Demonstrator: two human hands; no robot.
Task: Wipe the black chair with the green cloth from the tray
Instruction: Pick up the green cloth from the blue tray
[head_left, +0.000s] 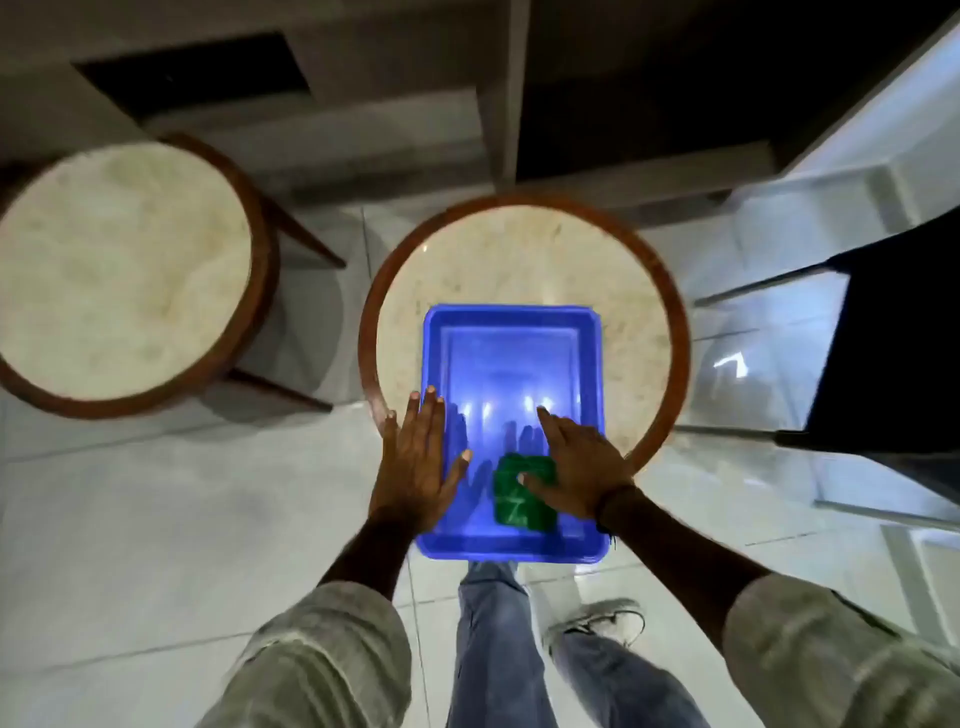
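The left hand (415, 462) lay flat and spread wide, fingers straight, palm down over the left rim of the blue tray (511, 317), holding nothing. The right hand (579, 467) reached into the tray from the other side, its index finger stretched forward and its thumb pressed onto the green cloth (522, 493). The other fingers were hidden behind the back of the hand, so I cannot tell whether they had closed on the cloth or only rested on it.

The cloth sat folded in the tray's near right corner, directly under the right hand and just to the right of the left thumb. The tray stood on a round surface (524, 249) with a pale stone top and a dark wooden rim; its near end overhung that rim toward the person. A second round surface (119, 270) of the same kind stood well off to the left of the left hand.

The black chair (893, 343) stood to the right of the right hand, apart from the tray, only partly in frame. Both forearms came out of rolled pale sleeves (322, 654). Below the hands were 2 legs in blue jeans (493, 649) and 1 pale shoe (597, 621) on a glossy tiled floor (156, 519).
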